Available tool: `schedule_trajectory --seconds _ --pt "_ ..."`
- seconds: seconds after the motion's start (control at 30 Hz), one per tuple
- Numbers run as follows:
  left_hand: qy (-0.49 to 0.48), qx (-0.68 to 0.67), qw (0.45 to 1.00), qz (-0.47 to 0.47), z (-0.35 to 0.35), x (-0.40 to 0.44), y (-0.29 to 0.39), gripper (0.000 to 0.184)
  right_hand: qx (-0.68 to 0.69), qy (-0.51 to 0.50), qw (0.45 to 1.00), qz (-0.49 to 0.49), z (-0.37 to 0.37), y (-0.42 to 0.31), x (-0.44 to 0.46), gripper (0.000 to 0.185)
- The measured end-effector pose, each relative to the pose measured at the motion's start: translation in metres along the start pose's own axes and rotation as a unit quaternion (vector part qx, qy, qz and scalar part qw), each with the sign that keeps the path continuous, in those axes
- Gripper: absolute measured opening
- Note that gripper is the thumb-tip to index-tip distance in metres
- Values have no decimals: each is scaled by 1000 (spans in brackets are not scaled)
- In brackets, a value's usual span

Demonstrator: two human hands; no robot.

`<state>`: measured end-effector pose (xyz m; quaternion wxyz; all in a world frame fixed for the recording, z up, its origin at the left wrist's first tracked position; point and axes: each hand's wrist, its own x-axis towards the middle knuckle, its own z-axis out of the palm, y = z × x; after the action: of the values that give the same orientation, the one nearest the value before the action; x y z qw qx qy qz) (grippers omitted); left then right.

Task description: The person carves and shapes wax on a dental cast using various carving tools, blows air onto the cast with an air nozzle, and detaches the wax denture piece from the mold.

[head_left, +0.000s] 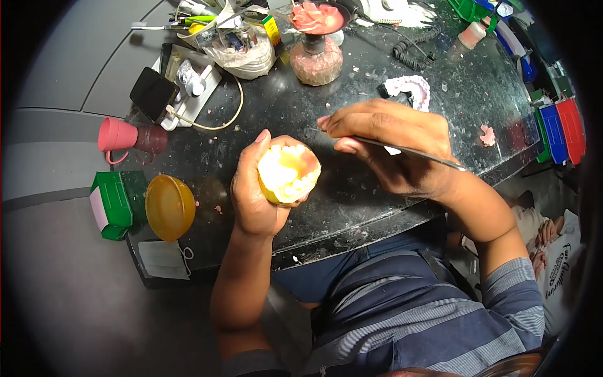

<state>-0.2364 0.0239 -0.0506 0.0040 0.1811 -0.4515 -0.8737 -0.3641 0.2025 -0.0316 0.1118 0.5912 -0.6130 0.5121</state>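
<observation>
A black table [358, 210], scuffed and flecked with pale crumbs, carries plenty. Along its left side are a pink cup [113, 135], a green box [116, 204] and an amber bowl [170, 208], with a pale face mask [162, 259] lying at the near corner. Farther back sit a white power strip [193, 105], a clear tub [251, 66] and a round, pinkish jar [316, 64]. A white tooth model [419, 91] and a pink scrap [487, 136] lie toward the right.

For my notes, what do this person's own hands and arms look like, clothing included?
The left hand and right hand are ungloved and look unadorned. The right sleeve is short, striped in navy and grey; only a dim edge of the left sleeve shows.
</observation>
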Motion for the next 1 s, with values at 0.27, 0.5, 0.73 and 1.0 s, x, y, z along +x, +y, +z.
schedule_trajectory --seconds 0.27,0.5,0.73,1.0 --pt "-8 -8 1000 19 2 0 -2 63 34 -68 997 25 1 -8 -4 16" --pt "-27 46 997 48 5 -1 0 64 -32 26 999 -17 -1 -4 3 15" --pt "-114 66 983 125 -4 1 0 65 144 146 973 109 6 -3 -7 8" --pt "-89 29 988 125 1 -2 2 65 55 98 992 65 1 -5 -5 9"
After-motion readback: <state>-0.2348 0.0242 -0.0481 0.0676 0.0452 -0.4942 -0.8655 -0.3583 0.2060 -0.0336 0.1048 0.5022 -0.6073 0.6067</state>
